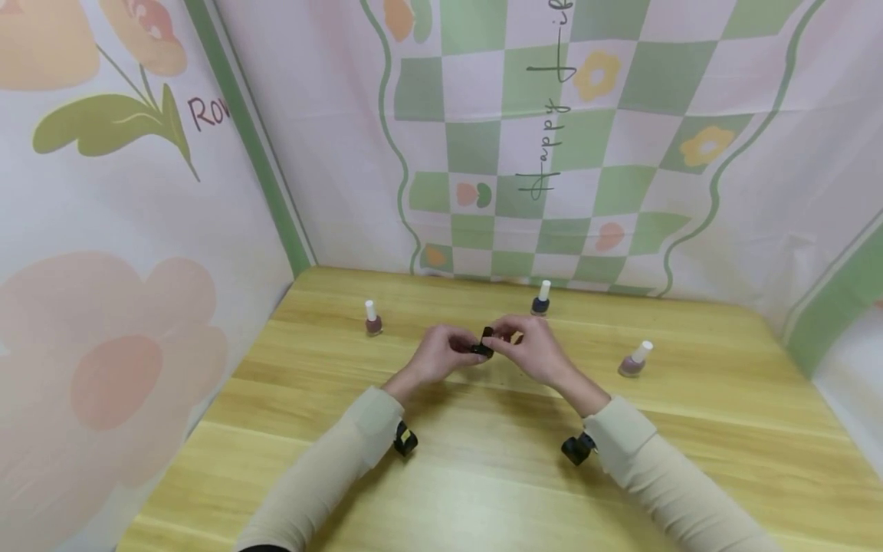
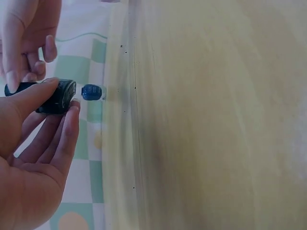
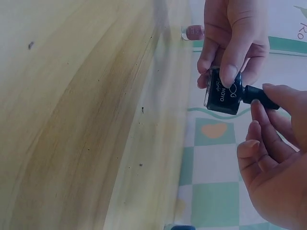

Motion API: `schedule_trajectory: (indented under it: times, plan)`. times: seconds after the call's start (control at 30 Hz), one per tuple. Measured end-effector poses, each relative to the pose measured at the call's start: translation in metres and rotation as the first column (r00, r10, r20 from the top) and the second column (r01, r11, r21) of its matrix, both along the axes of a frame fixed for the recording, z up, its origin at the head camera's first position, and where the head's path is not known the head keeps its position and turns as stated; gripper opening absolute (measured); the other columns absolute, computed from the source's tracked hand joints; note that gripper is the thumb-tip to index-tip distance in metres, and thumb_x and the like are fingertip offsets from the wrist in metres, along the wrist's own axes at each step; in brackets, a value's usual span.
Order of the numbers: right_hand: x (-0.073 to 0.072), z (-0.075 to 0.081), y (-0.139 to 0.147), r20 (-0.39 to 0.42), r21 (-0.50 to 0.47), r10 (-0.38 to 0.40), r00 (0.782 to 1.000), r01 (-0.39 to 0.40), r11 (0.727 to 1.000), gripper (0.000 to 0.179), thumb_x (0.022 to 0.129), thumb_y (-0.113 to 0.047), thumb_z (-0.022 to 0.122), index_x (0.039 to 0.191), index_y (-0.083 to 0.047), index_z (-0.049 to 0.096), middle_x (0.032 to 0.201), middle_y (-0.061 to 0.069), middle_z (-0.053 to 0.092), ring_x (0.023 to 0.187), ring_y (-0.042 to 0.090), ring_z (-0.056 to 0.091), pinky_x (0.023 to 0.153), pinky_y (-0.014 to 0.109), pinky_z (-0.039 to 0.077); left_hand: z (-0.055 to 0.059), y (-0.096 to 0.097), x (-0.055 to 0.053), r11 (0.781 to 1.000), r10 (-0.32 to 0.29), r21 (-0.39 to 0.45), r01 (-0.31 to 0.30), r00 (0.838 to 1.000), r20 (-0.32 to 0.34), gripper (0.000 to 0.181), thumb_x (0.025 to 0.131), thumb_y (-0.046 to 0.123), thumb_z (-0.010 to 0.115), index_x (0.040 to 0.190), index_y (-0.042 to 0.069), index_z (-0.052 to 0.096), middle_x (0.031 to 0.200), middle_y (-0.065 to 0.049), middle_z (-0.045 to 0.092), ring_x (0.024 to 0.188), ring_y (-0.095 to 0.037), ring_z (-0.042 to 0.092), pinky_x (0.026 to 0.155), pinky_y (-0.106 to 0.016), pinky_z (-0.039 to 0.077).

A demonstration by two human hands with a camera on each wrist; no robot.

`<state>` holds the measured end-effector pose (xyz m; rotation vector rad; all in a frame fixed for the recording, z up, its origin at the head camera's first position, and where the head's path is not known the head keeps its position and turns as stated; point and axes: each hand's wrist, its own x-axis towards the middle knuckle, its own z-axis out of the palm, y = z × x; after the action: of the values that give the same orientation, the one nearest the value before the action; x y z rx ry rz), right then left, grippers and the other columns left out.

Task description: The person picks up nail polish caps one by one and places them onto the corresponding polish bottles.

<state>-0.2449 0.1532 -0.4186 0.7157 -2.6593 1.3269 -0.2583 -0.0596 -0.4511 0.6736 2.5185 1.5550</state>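
Over the middle of the table, my left hand (image 1: 436, 354) holds a dark nail polish bottle (image 3: 224, 96) by its glass body, thumb across the lettered front. My right hand (image 1: 534, 350) pinches the bottle's black cap (image 3: 261, 97) between thumb and fingertips. Cap and bottle meet at the neck, and the bottle lies tilted on its side in the wrist views. Behind the right hand stands a navy nail polish bottle (image 1: 541, 305) with a white cap.
On the wooden table (image 1: 483, 491), a mauve nail polish bottle (image 1: 373, 325) with a white cap stands at the back left. Another mauve bottle (image 1: 631, 366) is to the right of the right hand. A patterned curtain (image 1: 345, 153) hangs along the table's back edge.
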Motion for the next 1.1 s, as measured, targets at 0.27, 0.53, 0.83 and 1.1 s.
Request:
schedule_trajectory:
  times: [0.27,0.53,0.83,1.1]
  plan:
    - [-0.005,-0.004,-0.003,0.035,-0.034,0.025,0.999,-0.024,0.999,0.014,0.095,-0.015,0.076,0.108,-0.011,0.077,0.103,0.003,0.074,0.09,0.019,0.064,0.073,0.032,0.059,-0.004,-0.004,-0.005,0.999,0.038,0.026,-0.039,0.999,0.018,0.013,0.086,0.011,0.084,0.098,0.009,0.078,0.091,0.001,0.075,0.084,-0.011,0.069,0.077,-0.027,0.059]
    - [-0.014,-0.005,-0.01,0.081,-0.059,0.026,0.996,-0.021,0.998,0.016,0.096,-0.013,0.074,0.111,-0.01,0.076,0.105,0.005,0.075,0.096,0.021,0.067,0.083,0.037,0.06,-0.004,-0.009,-0.01,0.996,0.07,0.055,-0.071,0.997,0.024,0.015,0.085,0.01,0.084,0.098,0.008,0.078,0.092,-0.001,0.076,0.084,-0.013,0.07,0.078,-0.027,0.059]
    - [-0.028,-0.007,-0.018,0.149,-0.129,0.003,0.989,0.016,0.991,0.022,0.097,-0.011,0.071,0.118,-0.006,0.072,0.112,0.012,0.074,0.104,0.028,0.069,0.093,0.048,0.057,-0.003,-0.014,-0.02,0.995,0.076,0.062,-0.077,0.997,0.015,0.015,0.087,0.007,0.082,0.101,0.006,0.077,0.094,-0.004,0.076,0.084,-0.014,0.07,0.079,-0.028,0.059]
    - [-0.037,-0.007,-0.025,0.183,-0.181,0.005,0.983,0.029,0.983,0.023,0.097,-0.01,0.072,0.119,-0.003,0.071,0.114,0.015,0.073,0.107,0.032,0.07,0.093,0.045,0.058,-0.004,-0.017,-0.033,0.995,0.092,0.021,-0.092,0.996,0.0,0.016,0.086,0.007,0.082,0.101,0.006,0.078,0.092,-0.004,0.076,0.082,-0.013,0.069,0.077,-0.027,0.058]
